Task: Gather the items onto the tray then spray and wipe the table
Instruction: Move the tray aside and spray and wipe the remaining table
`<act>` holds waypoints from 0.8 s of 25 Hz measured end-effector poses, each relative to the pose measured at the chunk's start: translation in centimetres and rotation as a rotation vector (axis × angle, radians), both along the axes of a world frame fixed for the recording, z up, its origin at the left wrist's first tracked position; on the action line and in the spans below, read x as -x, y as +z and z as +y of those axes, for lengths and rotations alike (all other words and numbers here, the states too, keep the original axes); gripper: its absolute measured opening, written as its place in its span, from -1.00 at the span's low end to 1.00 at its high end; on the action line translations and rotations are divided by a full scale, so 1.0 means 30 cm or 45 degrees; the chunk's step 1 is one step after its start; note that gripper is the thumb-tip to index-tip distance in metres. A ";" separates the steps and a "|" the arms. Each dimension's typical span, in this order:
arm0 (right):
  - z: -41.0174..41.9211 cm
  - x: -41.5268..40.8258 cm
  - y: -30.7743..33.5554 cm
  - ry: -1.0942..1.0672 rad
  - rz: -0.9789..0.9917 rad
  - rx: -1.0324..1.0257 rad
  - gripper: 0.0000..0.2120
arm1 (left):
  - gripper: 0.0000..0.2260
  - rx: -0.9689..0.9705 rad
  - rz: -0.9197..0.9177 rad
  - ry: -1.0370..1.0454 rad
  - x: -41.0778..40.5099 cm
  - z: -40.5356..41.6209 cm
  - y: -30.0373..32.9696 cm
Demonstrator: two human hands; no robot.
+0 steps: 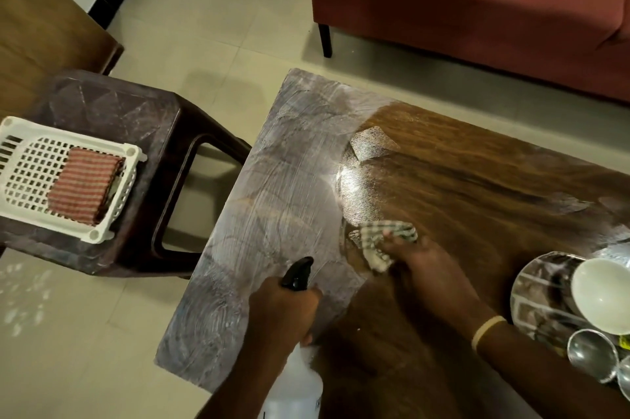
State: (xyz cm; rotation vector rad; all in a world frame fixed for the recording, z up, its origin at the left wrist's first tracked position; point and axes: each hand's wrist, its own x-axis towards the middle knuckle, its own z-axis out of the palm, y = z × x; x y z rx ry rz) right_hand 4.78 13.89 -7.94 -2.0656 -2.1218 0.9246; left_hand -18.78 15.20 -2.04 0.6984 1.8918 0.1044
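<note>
Head view, items in order.

Table [460, 173]: wooden top, its left part showing pale smeared streaks and its middle dark; judged mid-wipe.

Right hand [429, 268]: fingers are closing around a checked cloth [381, 241] and pressing it flat on the table at the edge of the streaks, where wiping is probably proceeding.

Left hand [283, 313]: fingers are wrapping fully around the neck of a spray bottle [296, 384], black nozzle aimed at the streaked part, likely kept ready for more spray.

Tray [531, 285]: shiny and round, sitting at the table's right edge, carrying a white bowl [600, 292] and metal cups [593, 354]; gathering appears done.

Stool [112, 118]: standing left of the table, bearing a white basket [30, 152] with a folded striped cloth [85, 183] inside.
</note>
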 end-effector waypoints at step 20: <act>0.048 0.057 -0.085 -0.278 -0.109 -0.114 -0.54 | -0.68 -0.476 0.192 -0.103 0.011 -0.151 0.026</act>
